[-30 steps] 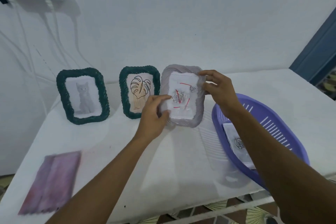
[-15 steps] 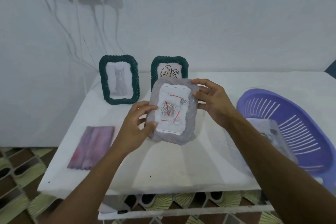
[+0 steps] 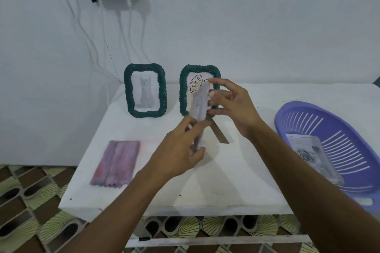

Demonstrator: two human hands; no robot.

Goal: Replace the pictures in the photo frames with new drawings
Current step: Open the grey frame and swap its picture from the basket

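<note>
The left hand (image 3: 181,150) grips the lower end of the grey frame (image 3: 199,104), fingers and thumb curled round it. The right hand (image 3: 236,109) has its fingers spread and nearly straight, only the tips touching the frame's upper edge. The frame is in the air above the table (image 3: 226,181), edge-on to the camera, its brown back stand (image 3: 219,133) swung out. It hangs just in front of the green leaf frame (image 3: 184,88).

The hold looks one-sided, with the weight on the left hand alone. If the frame is turned further, it could probably twist out of that grip. The splayed stand or a swinging corner might also knock the leaf frame over. The replacement drawing (image 3: 308,154) lies well apart in the purple basket (image 3: 349,121).
</note>
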